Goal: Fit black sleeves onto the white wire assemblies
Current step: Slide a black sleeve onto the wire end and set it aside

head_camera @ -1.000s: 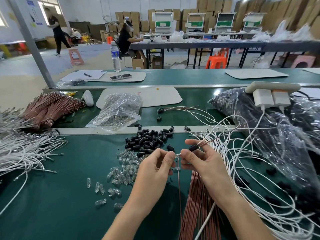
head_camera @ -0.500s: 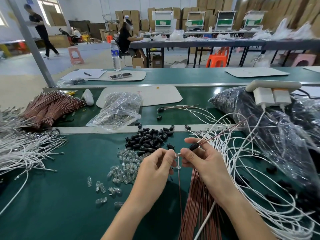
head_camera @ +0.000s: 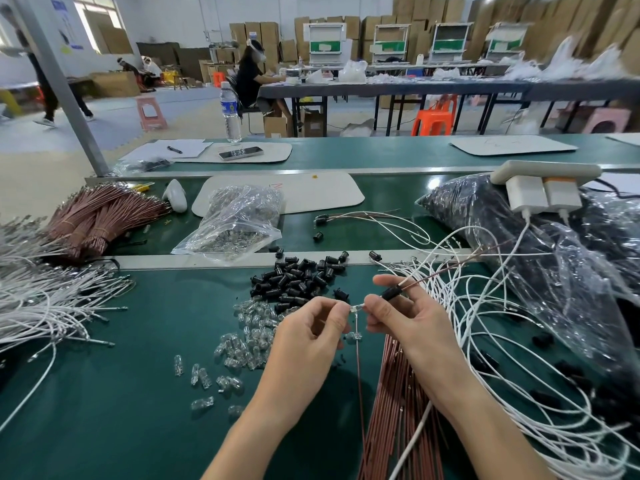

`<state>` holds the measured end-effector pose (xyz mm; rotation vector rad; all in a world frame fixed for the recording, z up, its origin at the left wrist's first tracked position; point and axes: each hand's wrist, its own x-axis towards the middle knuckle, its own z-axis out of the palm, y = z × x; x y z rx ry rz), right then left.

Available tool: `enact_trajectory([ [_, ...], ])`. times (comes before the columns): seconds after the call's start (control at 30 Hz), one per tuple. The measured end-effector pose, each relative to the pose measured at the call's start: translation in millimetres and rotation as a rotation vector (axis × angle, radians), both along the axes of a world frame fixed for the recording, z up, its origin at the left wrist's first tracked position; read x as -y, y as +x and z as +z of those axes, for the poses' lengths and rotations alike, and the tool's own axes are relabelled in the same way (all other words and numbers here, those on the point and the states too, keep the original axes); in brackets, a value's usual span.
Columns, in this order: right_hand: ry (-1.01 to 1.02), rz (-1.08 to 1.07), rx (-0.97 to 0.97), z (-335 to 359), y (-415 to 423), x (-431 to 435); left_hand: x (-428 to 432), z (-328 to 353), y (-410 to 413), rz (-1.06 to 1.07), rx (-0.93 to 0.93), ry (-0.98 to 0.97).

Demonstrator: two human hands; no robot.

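My right hand pinches a black sleeve threaded on a white and a brown wire that run off to the upper right. My left hand pinches a small clear bulb at the sleeve's open end, fingertips almost meeting those of the right hand. A second clear bulb hangs just below on a thin brown wire. A pile of loose black sleeves lies just beyond my hands. Clear bulbs are scattered to the left of my left hand.
White wires lie bundled at the left and looped at the right. Brown wires run under my right forearm; more sit at the far left. A clear bag and black plastic bags lie behind.
The hands stay together over the same spot. The left fingertips have drawn the clear bulb a little away from the black sleeve in my right hand.
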<state>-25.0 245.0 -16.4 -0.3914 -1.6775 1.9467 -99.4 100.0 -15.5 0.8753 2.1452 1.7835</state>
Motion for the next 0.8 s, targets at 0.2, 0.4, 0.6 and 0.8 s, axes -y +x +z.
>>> enact_trajectory([
  [0.2,0.021,-0.002,0.01,0.4,0.4,0.8,0.6,0.3,-0.8,-0.026,0.008,0.009],
  [0.4,0.045,0.0,0.011,0.3,-0.8,2.7,0.3,-0.5,-1.5,-0.018,0.049,0.012],
  [0.6,0.079,-0.014,0.011,-1.3,-2.2,1.7,-0.1,-1.0,-1.8,-0.053,0.189,0.05],
  [0.8,0.108,-0.024,0.025,-2.2,-1.1,1.1,-3.4,-2.6,-0.6,-0.044,0.207,0.061],
])
